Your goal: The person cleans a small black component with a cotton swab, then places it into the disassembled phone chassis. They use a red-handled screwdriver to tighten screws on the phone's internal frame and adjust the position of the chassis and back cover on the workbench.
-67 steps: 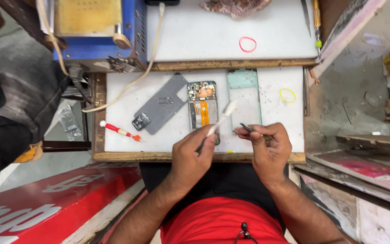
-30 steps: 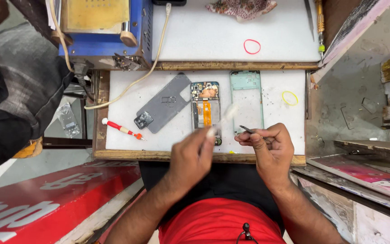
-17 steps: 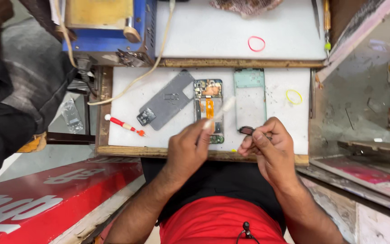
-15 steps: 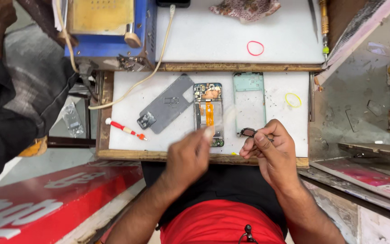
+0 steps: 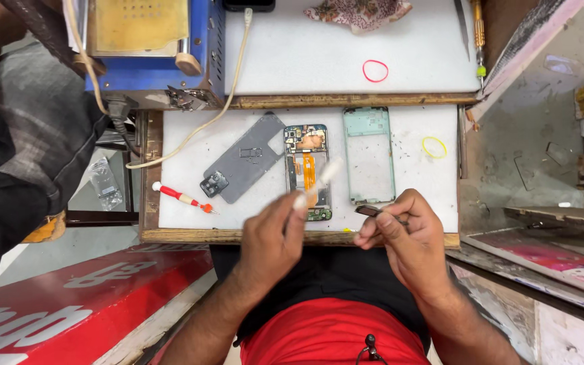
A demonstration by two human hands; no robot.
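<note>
Raised slightly since 0.5 s ago, white brush (image 5: 320,181) is pinched in left hand (image 5: 273,236) over opened phone (image 5: 307,170) on worktop (image 5: 427,182); tweezers (image 5: 373,211) gripped by right hand (image 5: 408,233) fingers.

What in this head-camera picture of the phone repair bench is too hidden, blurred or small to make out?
- Pale stick-like tool in the left hand: motion-blurred, so its kind is unclear.
- Small dark piece in the right hand: fingers cover most of it.
- Opened phone body with orange ribbon: parts too small to identify, lower end behind the blurred tool.
- Blue machine with brass plate: cut off by the top edge.
- Patterned cloth: cut off by the top edge.
</note>
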